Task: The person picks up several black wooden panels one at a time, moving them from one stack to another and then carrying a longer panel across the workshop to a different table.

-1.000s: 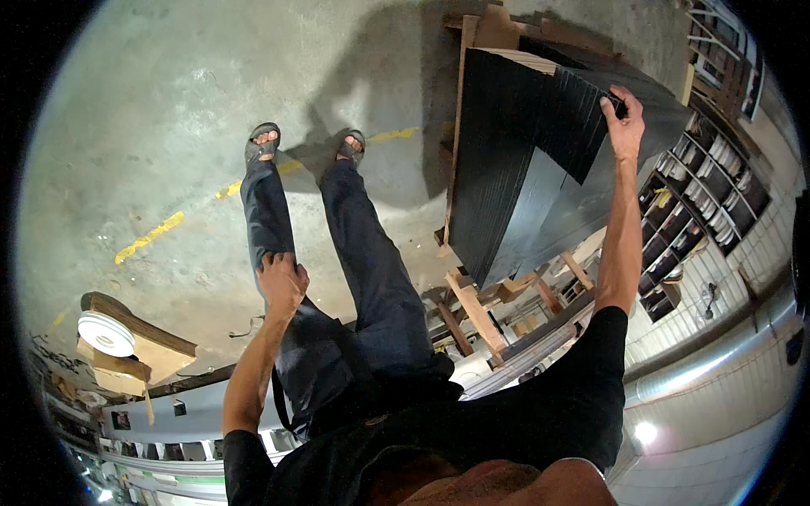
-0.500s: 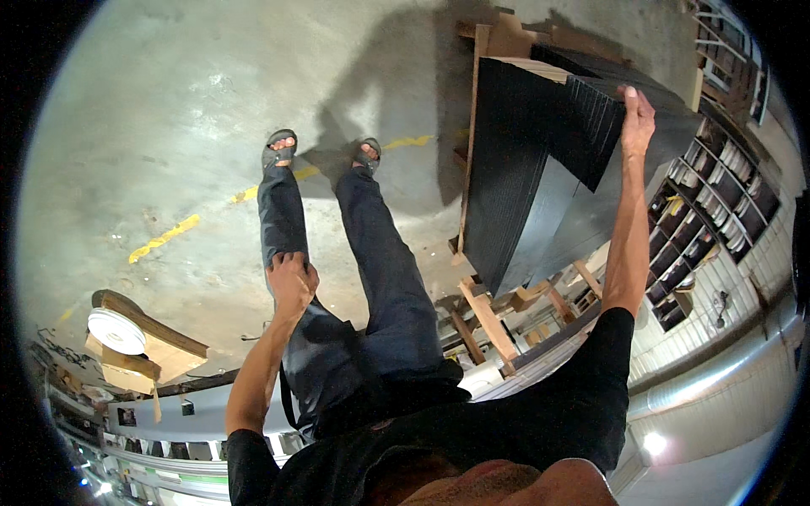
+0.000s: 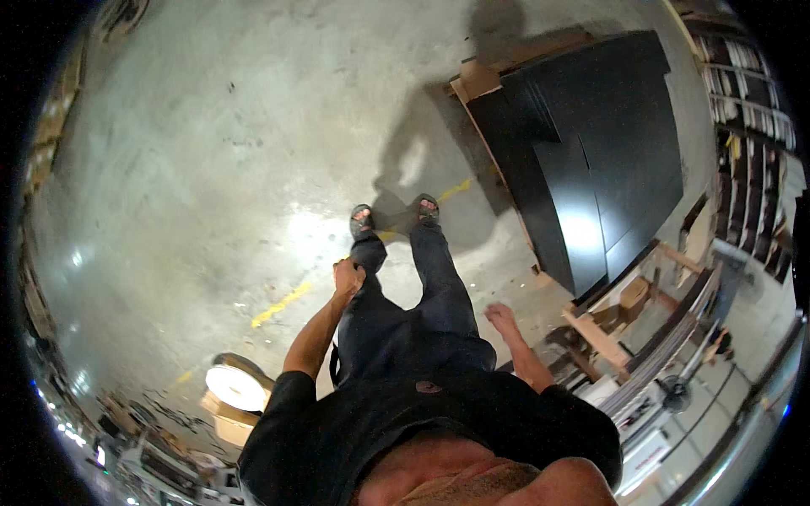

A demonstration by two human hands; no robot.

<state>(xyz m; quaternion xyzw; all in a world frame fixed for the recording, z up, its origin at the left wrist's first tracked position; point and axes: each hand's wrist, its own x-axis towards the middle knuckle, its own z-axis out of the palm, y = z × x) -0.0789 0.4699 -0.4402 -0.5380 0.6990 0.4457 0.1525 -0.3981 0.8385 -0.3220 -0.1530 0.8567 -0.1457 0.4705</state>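
Beside my left trouser leg point(image 3: 367, 252) is my left hand point(image 3: 348, 277), its fingers curled inward; what they hold, if anything, is hidden. My right hand point(image 3: 499, 316) hangs over the floor to the right of my legs, loosely closed with nothing showing in it. To the right, a large stack of flat black panels point(image 3: 624, 135) lies on a wooden base, apart from both hands. Light glares off the nearer panels.
Brown cardboard point(image 3: 479, 80) sticks out at the stack's far left corner. Wooden beams point(image 3: 597, 336) stand at its near end. A white disc-shaped item point(image 3: 235, 387) rests on cardboard at lower left. Shelving point(image 3: 751, 169) lines the right side. Yellow tape point(image 3: 281, 305) marks the concrete floor.
My right hand has left the top edge of the black panels and dropped near my right leg. The raised top panels now lie flatter. My left hand stays by my left leg.
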